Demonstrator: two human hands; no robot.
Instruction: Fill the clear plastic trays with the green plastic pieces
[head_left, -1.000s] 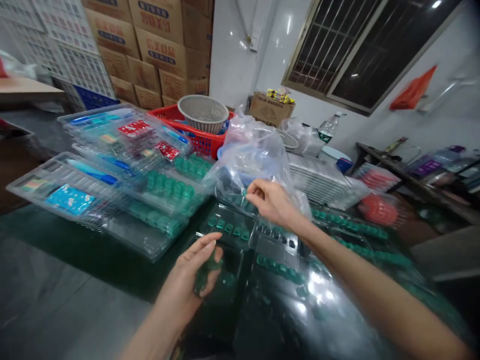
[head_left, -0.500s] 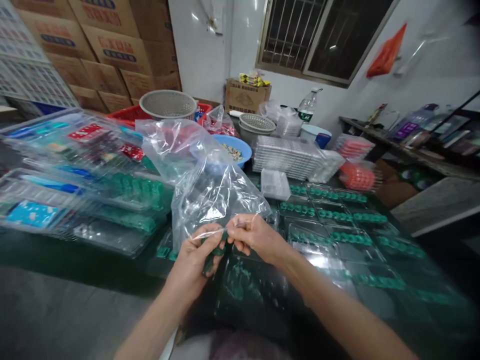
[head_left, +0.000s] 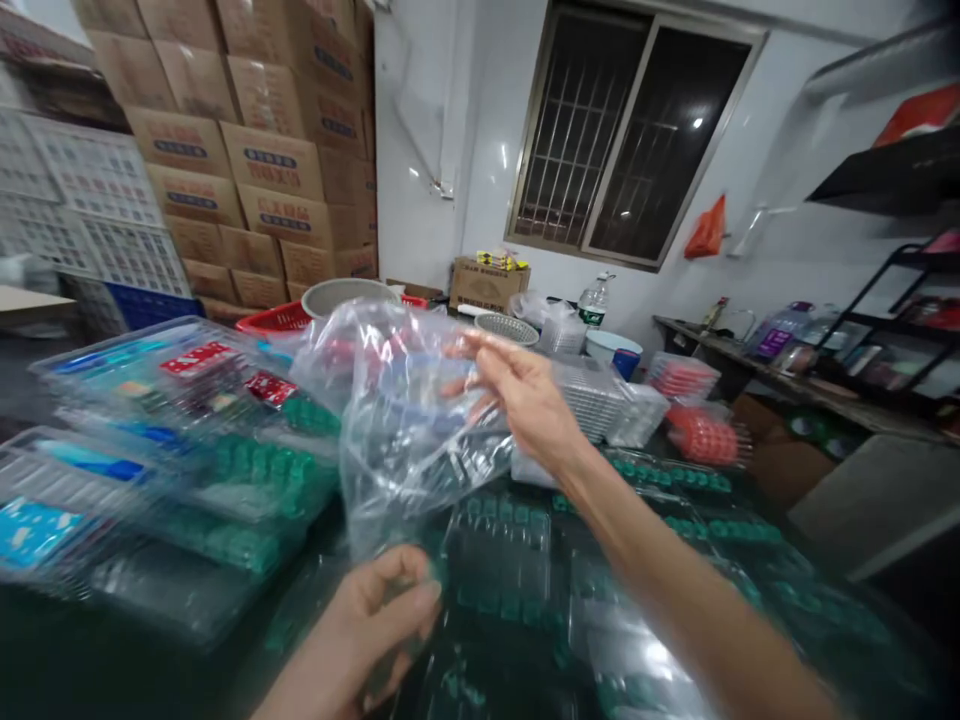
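Note:
A large clear plastic bag (head_left: 405,440) stands crumpled in the middle of the table. My right hand (head_left: 521,385) is at its upper right side, fingers stretched out and apart, touching or just over the film. Lower down, my left hand (head_left: 379,625) is curled with thumb and forefinger close together below the bag. Something green and see-through, like a small plastic piece, shows inside its fingers, blurred and mostly covered. Clear trays (head_left: 499,560) with rows of green plastic pieces lie beside and beyond it.
Stacked clear boxes (head_left: 180,400) with blue, red and green contents fill the left side. Behind the bag are a grey basket (head_left: 349,295), a red crate (head_left: 274,318) and a water bottle (head_left: 592,303). Orange-red packs (head_left: 705,435) stand at the right. Cartons (head_left: 285,165) rise at the back left.
My hands have moved apart. The right went up to the bag and its fingers spread; the left came lower and nearer. The camera view has tilted up.

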